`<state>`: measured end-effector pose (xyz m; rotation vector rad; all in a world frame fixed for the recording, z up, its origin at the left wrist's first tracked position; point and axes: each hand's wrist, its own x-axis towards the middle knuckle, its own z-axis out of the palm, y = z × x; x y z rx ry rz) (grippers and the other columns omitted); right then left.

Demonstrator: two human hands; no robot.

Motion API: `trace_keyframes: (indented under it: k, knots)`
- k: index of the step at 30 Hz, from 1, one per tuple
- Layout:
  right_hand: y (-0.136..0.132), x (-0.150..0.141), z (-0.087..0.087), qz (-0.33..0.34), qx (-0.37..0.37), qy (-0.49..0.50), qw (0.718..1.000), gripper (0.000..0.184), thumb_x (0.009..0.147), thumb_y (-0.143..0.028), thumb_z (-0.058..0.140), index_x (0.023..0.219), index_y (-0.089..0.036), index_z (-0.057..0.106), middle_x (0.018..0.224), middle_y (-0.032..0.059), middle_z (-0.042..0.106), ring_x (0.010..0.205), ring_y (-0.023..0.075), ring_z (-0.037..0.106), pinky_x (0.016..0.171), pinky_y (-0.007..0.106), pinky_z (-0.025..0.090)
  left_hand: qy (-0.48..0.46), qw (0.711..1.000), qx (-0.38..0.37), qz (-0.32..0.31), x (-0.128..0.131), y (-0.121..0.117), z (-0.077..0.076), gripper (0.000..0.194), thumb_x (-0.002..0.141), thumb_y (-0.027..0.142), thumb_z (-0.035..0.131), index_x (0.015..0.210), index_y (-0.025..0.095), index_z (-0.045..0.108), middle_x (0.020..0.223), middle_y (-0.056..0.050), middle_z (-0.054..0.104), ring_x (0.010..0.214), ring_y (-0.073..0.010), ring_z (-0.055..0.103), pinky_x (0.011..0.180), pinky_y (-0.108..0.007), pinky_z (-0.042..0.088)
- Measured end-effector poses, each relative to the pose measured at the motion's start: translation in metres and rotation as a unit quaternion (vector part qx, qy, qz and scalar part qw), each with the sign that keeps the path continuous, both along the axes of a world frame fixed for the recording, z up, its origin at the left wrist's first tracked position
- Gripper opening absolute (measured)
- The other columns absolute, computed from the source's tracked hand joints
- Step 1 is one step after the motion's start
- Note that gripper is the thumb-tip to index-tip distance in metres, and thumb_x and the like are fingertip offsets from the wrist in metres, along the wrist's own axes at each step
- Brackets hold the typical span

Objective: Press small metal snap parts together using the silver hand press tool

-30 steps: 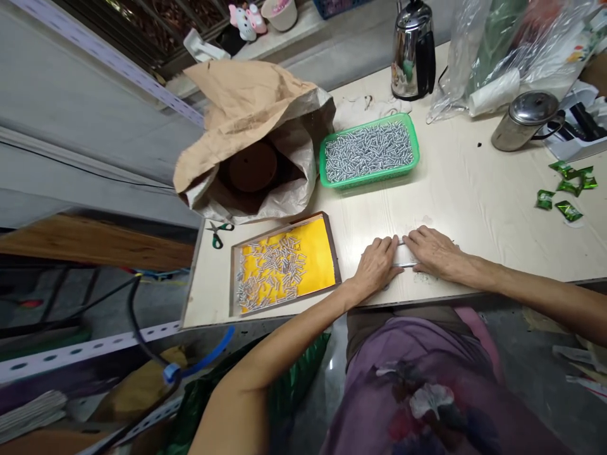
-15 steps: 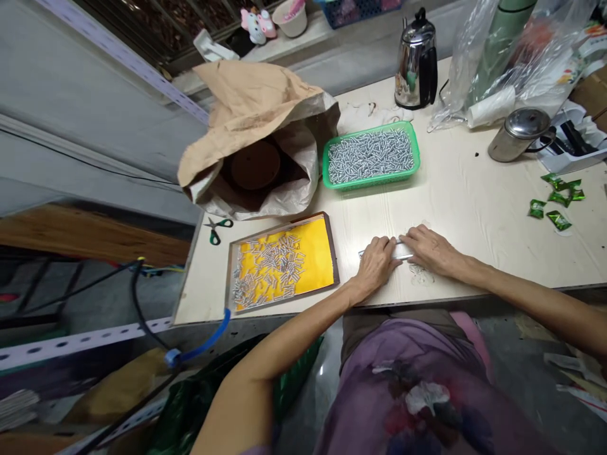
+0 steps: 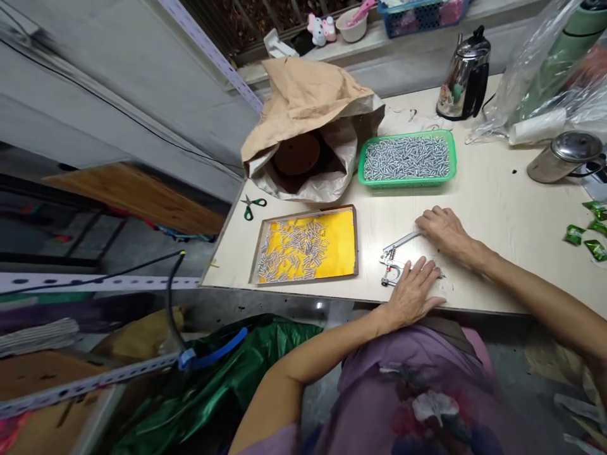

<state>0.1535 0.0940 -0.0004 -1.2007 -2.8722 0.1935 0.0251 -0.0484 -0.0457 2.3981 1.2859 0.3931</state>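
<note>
A pair of silver hand pliers lies on the table with its handles spread apart, a coil spring and a small red part showing near its head. My left hand is palm down over the lower handle, its fingers across it and the thumb held apart. The fingers of my right hand curl over the end of the upper handle. Left of the pliers, a shallow tray with a yellow lining holds many small metal pins. Nothing shows in the jaws that I can make out.
A green basket full of small metal pieces stands behind the hands. Beside it is an open paper sack. Scissors lie left of the tray. A kettle, a metal cup and green wrapped sweets are farther right.
Both hands were close together on the closed pliers. Now the handles are spread, the right hand farther back and the left nearer the table's front edge. The camera view has swung left.
</note>
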Motion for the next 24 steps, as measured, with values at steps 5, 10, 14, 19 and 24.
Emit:
trace_keyframes:
  k: [5, 10, 14, 19, 24]
  knots:
    - [-0.041, -0.044, -0.001, 0.228, -0.021, 0.041, 0.973, 0.011, 0.089, -0.020, 0.059, 0.090, -0.021, 0.070, 0.096, 0.0077, 0.065, 0.092, 0.0223, 0.049, 0.071, 0.032, 0.032, -0.030, 0.996, 0.028, -0.079, -0.017, -0.017, 0.007, 0.043, 0.095, 0.043, 0.047, 0.130, 0.018, 0.055, 0.122, -0.015, 0.064, 0.119, -0.0247, 0.058, 0.104, -0.043, 0.045]
    - [-0.056, -0.065, -0.023, 0.295, 0.016, 0.091, 0.951, 0.020, 0.089, -0.012, 0.054, 0.074, -0.018, 0.065, 0.087, 0.0081, 0.065, 0.091, 0.0219, 0.052, 0.072, 0.034, 0.036, 0.046, 0.992, 0.101, 0.052, -0.096, -0.028, 0.016, 0.023, 0.096, 0.029, 0.047, 0.102, 0.020, 0.068, 0.090, -0.008, 0.069, 0.078, -0.0165, 0.061, 0.076, -0.031, 0.053]
    - [-0.040, -0.063, -0.009, 0.246, 0.008, 0.239, 0.939, 0.025, 0.097, -0.016, 0.041, 0.086, -0.018, 0.064, 0.085, 0.0072, 0.066, 0.082, 0.0190, 0.055, 0.072, 0.032, 0.041, 0.189, 0.941, 0.108, 0.261, -0.173, 0.006, 0.036, 0.023, 0.096, 0.017, 0.044, 0.103, 0.019, 0.067, 0.097, -0.010, 0.066, 0.088, -0.0195, 0.056, 0.074, -0.031, 0.050]
    - [0.023, -0.061, 0.030, 0.045, 0.065, 0.384, 0.920, 0.020, 0.096, -0.025, 0.045, 0.093, -0.019, 0.063, 0.085, 0.0076, 0.068, 0.082, 0.0204, 0.059, 0.076, 0.035, 0.046, 0.284, 0.938, 0.007, 0.198, -0.211, 0.048, 0.045, 0.013, 0.090, 0.013, 0.053, 0.094, 0.017, 0.065, 0.099, -0.010, 0.062, 0.095, -0.0222, 0.053, 0.077, -0.033, 0.047]
    - [0.093, -0.059, 0.051, -0.068, 0.073, 0.358, 0.928, 0.025, 0.093, -0.028, 0.045, 0.100, -0.019, 0.068, 0.085, 0.0078, 0.068, 0.082, 0.0235, 0.060, 0.076, 0.039, 0.047, 0.293, 0.943, -0.023, 0.153, -0.216, 0.063, 0.040, 0.014, 0.087, 0.008, 0.051, 0.087, 0.016, 0.063, 0.091, -0.011, 0.062, 0.092, -0.0230, 0.053, 0.076, -0.033, 0.045]
